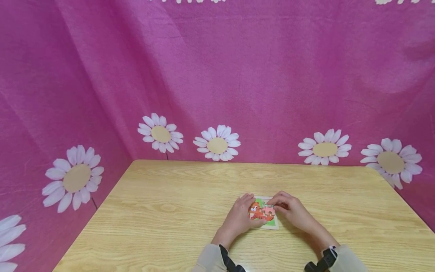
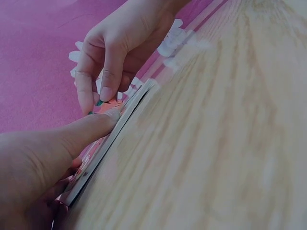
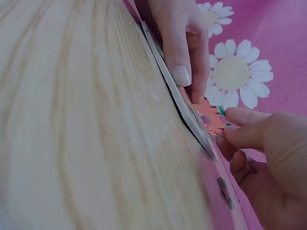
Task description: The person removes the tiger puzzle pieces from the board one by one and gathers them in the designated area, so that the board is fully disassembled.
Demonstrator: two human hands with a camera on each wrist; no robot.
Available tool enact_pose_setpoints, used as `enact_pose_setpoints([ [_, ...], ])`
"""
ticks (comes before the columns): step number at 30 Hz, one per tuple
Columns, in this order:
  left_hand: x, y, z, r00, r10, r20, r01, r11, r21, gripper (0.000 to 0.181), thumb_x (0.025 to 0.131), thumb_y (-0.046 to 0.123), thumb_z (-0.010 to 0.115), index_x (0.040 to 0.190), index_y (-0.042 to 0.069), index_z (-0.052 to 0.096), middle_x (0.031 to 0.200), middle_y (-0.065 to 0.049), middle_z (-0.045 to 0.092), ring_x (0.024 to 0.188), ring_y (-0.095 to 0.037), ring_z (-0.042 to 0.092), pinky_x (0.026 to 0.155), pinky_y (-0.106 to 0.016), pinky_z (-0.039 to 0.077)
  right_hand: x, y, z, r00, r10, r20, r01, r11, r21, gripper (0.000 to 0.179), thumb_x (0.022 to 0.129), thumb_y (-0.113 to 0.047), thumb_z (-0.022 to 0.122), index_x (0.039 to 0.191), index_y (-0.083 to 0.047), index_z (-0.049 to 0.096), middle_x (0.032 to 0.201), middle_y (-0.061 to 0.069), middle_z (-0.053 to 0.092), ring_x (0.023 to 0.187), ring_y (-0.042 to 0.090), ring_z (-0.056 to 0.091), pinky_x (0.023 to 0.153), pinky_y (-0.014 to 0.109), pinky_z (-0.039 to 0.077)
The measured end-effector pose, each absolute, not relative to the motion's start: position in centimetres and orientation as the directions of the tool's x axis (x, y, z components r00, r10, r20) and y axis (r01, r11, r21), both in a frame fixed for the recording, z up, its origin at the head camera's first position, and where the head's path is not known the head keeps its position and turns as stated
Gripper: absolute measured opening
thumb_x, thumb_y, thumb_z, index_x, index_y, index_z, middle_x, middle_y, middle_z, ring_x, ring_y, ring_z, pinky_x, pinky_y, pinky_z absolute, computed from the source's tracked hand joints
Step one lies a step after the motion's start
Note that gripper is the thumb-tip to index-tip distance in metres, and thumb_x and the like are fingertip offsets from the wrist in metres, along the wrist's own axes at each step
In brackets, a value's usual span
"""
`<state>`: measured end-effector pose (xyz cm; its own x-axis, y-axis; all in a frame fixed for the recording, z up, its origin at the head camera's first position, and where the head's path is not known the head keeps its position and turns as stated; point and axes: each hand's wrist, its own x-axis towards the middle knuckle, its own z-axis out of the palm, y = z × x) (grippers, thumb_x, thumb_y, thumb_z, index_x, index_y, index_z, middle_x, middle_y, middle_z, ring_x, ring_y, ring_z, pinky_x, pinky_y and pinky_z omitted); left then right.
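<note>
Orange, with dark stripes and green at its rim, one knobbed puzzle piece (image 3: 211,120) is pinched between thumb and fingers of the right hand (image 1: 295,210). It stands tilted over the right part of the flat puzzle board (image 1: 276,226); whether they touch, I cannot tell. Inside the board's pale border lies an orange cartoon animal on green. Curved wide, the left hand (image 1: 238,217) holds the board's left side. Grained wooden table (image 1: 163,211) extends on both sides; its far edge meets pink cloth (image 1: 258,83).
</note>
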<state>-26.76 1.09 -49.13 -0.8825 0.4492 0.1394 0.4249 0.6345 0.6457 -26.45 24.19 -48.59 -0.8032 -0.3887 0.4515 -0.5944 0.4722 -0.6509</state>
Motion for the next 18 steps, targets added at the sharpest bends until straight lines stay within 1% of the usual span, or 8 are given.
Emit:
enact_pose_setpoints([
  [7, -26.8, 1.1, -49.2, -0.876, 0.454, 0.163, 0.445, 0.630, 0.637, 0.078, 0.090, 0.036, 0.092, 0.149, -0.006, 0.061, 0.159, -0.018, 0.056, 0.155, -0.032, 0.043, 0.129, -0.041, 0.031, -26.7, 24.9, -49.0, -0.790, -0.377, 0.483, -0.612, 0.463, -0.641, 0.023, 0.092, 0.019, 0.073, 0.104, 0.000, 0.079, 0.100, 0.010, 0.069, 0.089, 0.006, 0.061, 0.074, 0.021, 0.056],
  [13, -26.8, 1.1, -49.3, -0.874, 0.458, 0.163, 0.450, 0.637, 0.626, 0.078, 0.091, 0.037, 0.092, 0.149, -0.006, 0.061, 0.159, -0.018, 0.056, 0.155, -0.031, 0.042, 0.130, -0.039, 0.029, -26.6, 25.5, -48.9, -0.808, -0.356, 0.470, -0.589, 0.485, -0.646, 0.025, 0.092, 0.019, 0.073, 0.104, -0.002, 0.079, 0.102, 0.008, 0.070, 0.091, 0.007, 0.062, 0.075, 0.020, 0.056],
  [18, -26.9, 1.2, -49.3, -0.875, 0.457, 0.160, 0.448, 0.638, 0.626, 0.077, 0.091, 0.036, 0.092, 0.148, -0.006, 0.062, 0.159, -0.018, 0.056, 0.155, -0.031, 0.043, 0.129, -0.039, 0.031, -26.6, 26.1, -48.8, -0.789, -0.352, 0.503, -0.614, 0.482, -0.625, 0.023, 0.091, 0.019, 0.074, 0.102, 0.000, 0.079, 0.099, 0.010, 0.069, 0.084, 0.005, 0.057, 0.068, 0.021, 0.051],
])
